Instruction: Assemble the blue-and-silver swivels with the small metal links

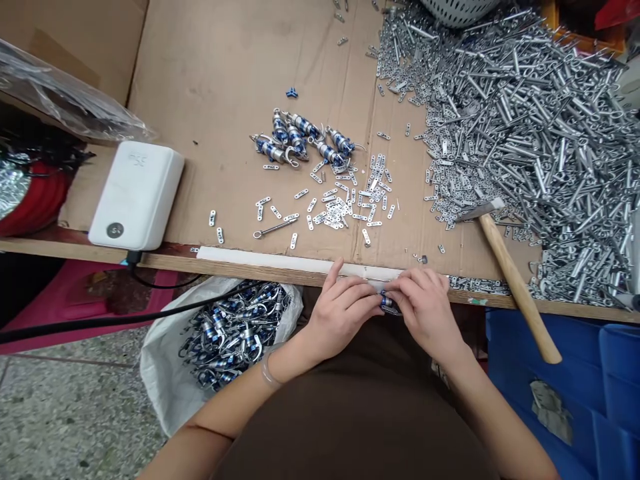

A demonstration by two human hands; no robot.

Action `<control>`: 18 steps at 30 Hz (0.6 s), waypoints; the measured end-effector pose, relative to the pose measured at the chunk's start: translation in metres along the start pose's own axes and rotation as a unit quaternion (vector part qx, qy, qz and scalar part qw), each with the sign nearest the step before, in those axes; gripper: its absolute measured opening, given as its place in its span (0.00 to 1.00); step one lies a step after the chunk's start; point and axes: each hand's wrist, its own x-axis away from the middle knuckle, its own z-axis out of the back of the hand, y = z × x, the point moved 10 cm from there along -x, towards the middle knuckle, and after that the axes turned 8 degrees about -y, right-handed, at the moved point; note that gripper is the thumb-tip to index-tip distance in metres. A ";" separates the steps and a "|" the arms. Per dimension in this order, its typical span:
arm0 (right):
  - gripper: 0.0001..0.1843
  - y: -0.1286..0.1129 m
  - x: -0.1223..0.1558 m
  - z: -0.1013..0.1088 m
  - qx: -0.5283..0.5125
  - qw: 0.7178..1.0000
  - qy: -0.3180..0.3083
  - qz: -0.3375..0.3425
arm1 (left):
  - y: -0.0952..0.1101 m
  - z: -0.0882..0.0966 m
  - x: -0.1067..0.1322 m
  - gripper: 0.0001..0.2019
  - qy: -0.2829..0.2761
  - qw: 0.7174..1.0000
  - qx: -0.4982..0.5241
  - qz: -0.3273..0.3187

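Note:
My left hand (343, 313) and my right hand (423, 310) meet at the front edge of the bench. Between their fingers is a small blue-and-silver metal fitting (387, 301), mostly hidden by them. Both hands grip it. Just beyond my fingertips runs a white strip (300, 262) along the edge of the cardboard-covered bench (215, 87). Several finished blue-and-silver fittings (300, 137) lie in a cluster farther up, behind scattered small perforated metal plates (330, 213).
A heap of silver metal pins and plates (530, 147) fills the right of the bench, with a wooden-handled hammer (515, 287) lying across its near edge. Below the bench are a white sack of fittings (230, 340) and a blue crate (550, 373). A white box (136, 195) stands at left.

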 end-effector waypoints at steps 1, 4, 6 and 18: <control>0.06 0.001 -0.003 -0.001 0.005 1.000 -0.010 -0.013 | 0.000 0.000 0.000 0.03 0.000 1.000 0.001 0.001; 0.08 0.011 -0.008 0.004 -0.025 0.999 -0.034 -0.027 | -0.002 -0.001 -0.001 0.03 -0.011 1.000 0.005 0.009; 0.09 0.034 -0.007 0.029 -0.041 0.997 0.040 -0.052 | -0.002 -0.002 -0.002 0.03 -0.017 1.000 0.005 0.011; 0.16 0.092 0.032 0.073 0.133 0.949 0.177 -0.222 | -0.002 -0.002 -0.004 0.03 -0.019 1.000 0.002 0.015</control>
